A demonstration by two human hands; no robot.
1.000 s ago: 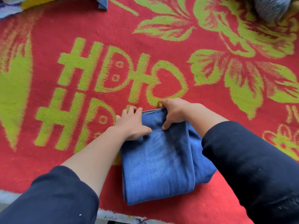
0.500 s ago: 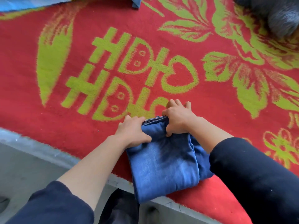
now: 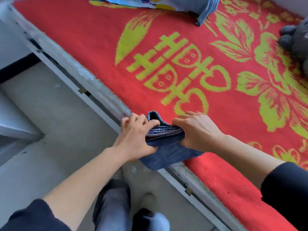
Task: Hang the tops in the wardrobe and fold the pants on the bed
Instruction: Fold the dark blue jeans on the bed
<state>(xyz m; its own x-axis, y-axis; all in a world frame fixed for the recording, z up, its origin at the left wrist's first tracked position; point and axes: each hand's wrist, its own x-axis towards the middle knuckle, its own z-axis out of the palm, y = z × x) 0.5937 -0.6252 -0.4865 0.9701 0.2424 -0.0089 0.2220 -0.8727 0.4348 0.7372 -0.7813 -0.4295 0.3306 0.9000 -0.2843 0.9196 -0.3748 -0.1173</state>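
Gripped at its left end by the left hand (image 3: 135, 135), thumb curled over the stacked layers, the folded blue denim pants (image 3: 166, 149) are clasped at their right end by the right hand (image 3: 198, 130), partly overhanging the edge of the red, yellow-green patterned bed blanket (image 3: 233, 180).

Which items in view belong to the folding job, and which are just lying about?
In the job:
- folded jeans, gripped by the left hand and right hand
- bed, red-covered, under the jeans

Lying about:
- grey plush toy, far right
- blue bedding, top edge
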